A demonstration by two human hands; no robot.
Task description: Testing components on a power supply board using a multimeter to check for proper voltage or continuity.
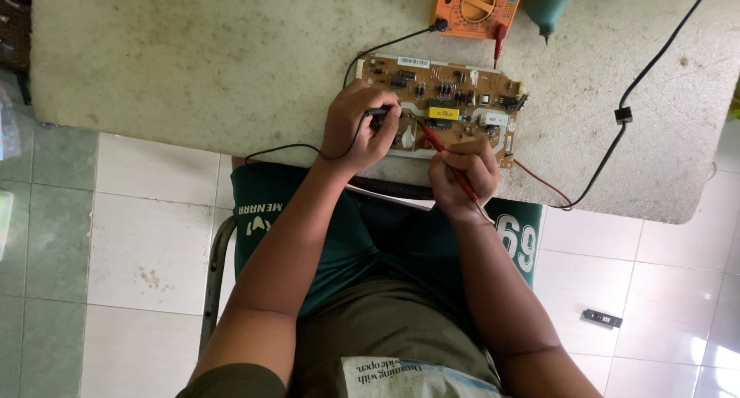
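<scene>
The circuit board (443, 109) lies at the near edge of the worn table (193, 59) — wide bare surface to its left. The left hand (356, 128) pinches the black probe (378, 112), the right hand (462, 174) grips the red probe (441, 146) — both tips on the board, tiled floor (146, 251) below.

I saw a tan circuit board (455, 105) carrying one yellow block, an orange meter (478, 5) at upper centre, a red probe (447, 155), a black probe (378, 112), and white-and-green floor tiles (146, 244).

The orange multimeter (478, 6) is cut off by the top edge; the circuit board (455, 97) components are too small to identify, its near edge hidden behind both hands
</scene>
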